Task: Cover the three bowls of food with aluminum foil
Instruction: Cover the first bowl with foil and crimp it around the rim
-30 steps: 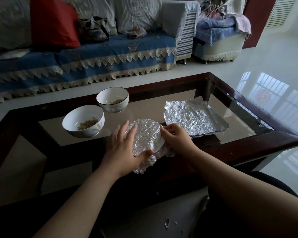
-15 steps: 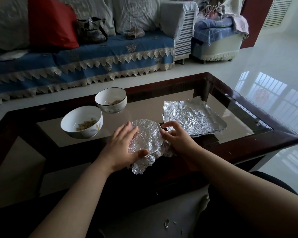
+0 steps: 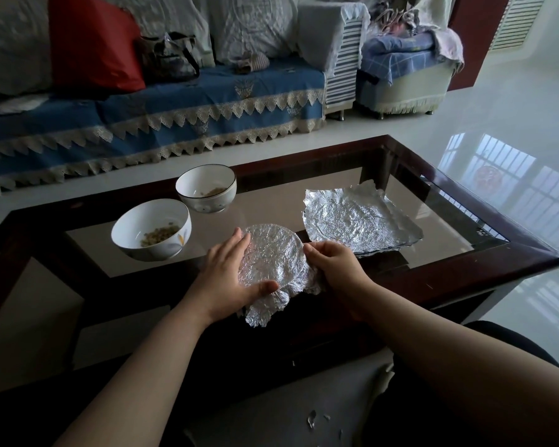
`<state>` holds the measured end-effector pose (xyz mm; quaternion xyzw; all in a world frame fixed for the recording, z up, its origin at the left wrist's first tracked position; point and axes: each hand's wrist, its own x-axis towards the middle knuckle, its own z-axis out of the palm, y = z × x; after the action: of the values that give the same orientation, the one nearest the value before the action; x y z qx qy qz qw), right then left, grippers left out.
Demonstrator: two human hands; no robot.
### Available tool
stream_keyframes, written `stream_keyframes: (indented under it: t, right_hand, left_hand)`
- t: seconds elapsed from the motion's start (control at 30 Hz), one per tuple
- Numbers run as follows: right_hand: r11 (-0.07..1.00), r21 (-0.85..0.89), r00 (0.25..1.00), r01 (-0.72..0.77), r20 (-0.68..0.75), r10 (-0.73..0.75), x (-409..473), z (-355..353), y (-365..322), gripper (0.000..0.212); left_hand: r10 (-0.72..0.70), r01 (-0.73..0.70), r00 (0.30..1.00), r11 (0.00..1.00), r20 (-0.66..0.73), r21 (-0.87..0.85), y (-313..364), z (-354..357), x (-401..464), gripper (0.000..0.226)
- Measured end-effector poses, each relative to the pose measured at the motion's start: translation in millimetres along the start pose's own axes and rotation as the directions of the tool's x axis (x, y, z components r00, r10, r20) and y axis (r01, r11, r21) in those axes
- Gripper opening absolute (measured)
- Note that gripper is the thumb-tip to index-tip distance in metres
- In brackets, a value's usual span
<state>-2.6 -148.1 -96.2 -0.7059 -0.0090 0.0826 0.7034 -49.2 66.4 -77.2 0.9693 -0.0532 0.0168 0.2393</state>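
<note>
A foil-covered bowl (image 3: 271, 253) stands at the near edge of the glass coffee table (image 3: 433, 195), its foil crumpled down the sides. My left hand (image 3: 226, 279) cups the bowl's left side, fingers along the rim and thumb on the front foil. My right hand (image 3: 333, 259) pinches the foil at the bowl's right rim. Two white bowls stand uncovered with a little food in each: one (image 3: 151, 230) to the left, another (image 3: 206, 188) behind it. Loose foil sheets (image 3: 359, 217) lie flat to the right.
A sofa with a blue lace-edged cover (image 3: 142, 124) and a red cushion (image 3: 91, 43) runs behind the table. An armchair (image 3: 404, 75) stands at the back right. Glossy white floor (image 3: 513, 140) lies to the right. Small foil scraps (image 3: 312, 417) sit on my lap.
My left hand has slid round the bowl's left side, fingers further up the rim. My right hand has kept working the foil at the right rim. The view shifted slightly.
</note>
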Motion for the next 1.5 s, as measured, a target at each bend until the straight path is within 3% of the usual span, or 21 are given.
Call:
stream_keyframes:
  t: [0.17, 0.5, 0.67, 0.87, 1.0, 1.13, 1.3, 1.43, 1.5]
  right_hand:
    - [0.999, -0.021, 0.999, -0.036, -0.025, 0.036, -1.6, 1.9, 2.4, 0.030]
    - [0.999, 0.014, 0.994, -0.048, -0.095, 0.049, 0.4, 4.8, 6.9, 0.008]
    - [0.999, -0.012, 0.992, -0.038, -0.120, 0.037, 1.5, 5.0, 10.0, 0.010]
    - [0.947, 0.252, 0.979, -0.198, 0.003, 0.203, 1.9, 8.3, 10.6, 0.015]
    - [0.938, 0.282, 0.976, -0.201, -0.022, 0.216, 1.8, 12.7, 7.4, 0.014]
    - [0.971, 0.159, 0.978, -0.178, -0.083, 0.193, -2.5, 12.4, 4.3, 0.028]
    - [0.996, -0.067, 0.986, -0.059, -0.157, 0.048, -5.9, 11.5, 0.3, 0.039]
    - [0.993, -0.117, 0.993, -0.010, -0.120, -0.004, -6.8, 10.0, 1.2, 0.046]
    - [0.984, -0.176, 0.997, 0.022, -0.067, -0.034, -6.3, 8.3, 2.1, 0.036]
  left_hand:
    - [0.006, -0.006, 1.000, 1.000, -0.016, 0.005, -0.5, 1.6, 0.4, 0.134]
    - [0.020, -0.018, 0.999, 0.999, -0.035, 0.032, -1.6, 2.9, 1.4, 0.134]
    - [0.018, -0.016, 0.999, 0.999, -0.038, 0.032, -2.0, 3.1, 1.6, 0.133]
    - [0.015, -0.013, 0.999, 0.999, -0.048, 0.037, -2.7, 4.8, 1.6, 0.134]
    - [0.002, 0.001, 0.998, 0.999, -0.060, 0.042, 0.3, 5.7, 0.5, 0.135]
    - [-0.012, 0.017, 0.997, 0.998, -0.076, 0.055, 4.3, 7.3, -0.3, 0.137]
    - [-0.039, 0.045, 0.994, 0.997, -0.104, 0.055, 7.1, 9.8, -2.3, 0.137]
    - [-0.073, 0.081, 0.988, 0.995, -0.138, 0.056, 13.9, 11.7, -5.1, 0.137]
    - [-0.099, 0.110, 0.983, 0.992, -0.154, 0.060, 18.1, 13.7, -7.8, 0.137]
